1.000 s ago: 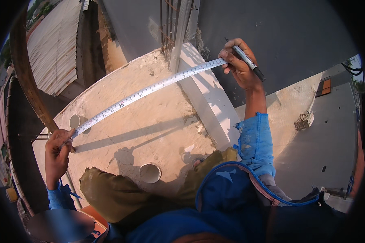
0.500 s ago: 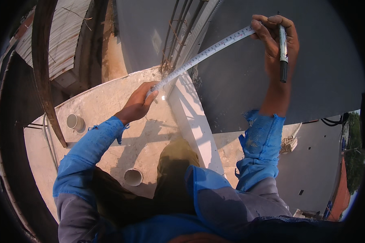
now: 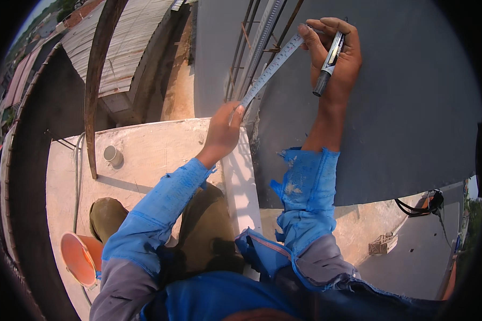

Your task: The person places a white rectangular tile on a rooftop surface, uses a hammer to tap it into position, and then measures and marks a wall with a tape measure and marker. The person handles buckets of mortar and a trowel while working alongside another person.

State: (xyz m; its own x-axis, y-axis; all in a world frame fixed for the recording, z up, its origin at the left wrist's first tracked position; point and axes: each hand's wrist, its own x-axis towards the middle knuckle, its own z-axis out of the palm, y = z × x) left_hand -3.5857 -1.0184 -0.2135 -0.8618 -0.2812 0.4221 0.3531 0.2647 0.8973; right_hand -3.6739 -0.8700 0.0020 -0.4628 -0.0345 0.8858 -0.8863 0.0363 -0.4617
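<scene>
A pale tape measure blade [image 3: 271,71] runs slantwise between my hands. My left hand [image 3: 222,131] is closed on its lower end, above the far end of the white ledge; whether the case sits in that palm is hidden. Higher and to the right, my right hand [image 3: 338,59] pinches the upper end between thumb and fingers. The same hand holds a marker pen [image 3: 331,63] with a black cap, pointing down. Beside the blade stand upright rebars [image 3: 241,51] and a light perforated metal strip [image 3: 266,32].
A dark grey wall [image 3: 407,107] rises on the right, beside the white ledge [image 3: 240,187]. On the pale concrete floor [image 3: 160,144] stand a small pipe stub [image 3: 112,155] and an orange bucket [image 3: 80,257]. A wooden post [image 3: 93,91] leans at left, before corrugated roofing [image 3: 134,43].
My left hand has moved right and slightly up, my right hand left, so the stretch of blade between them is shorter and steeper. The view has shifted; the orange bucket now shows.
</scene>
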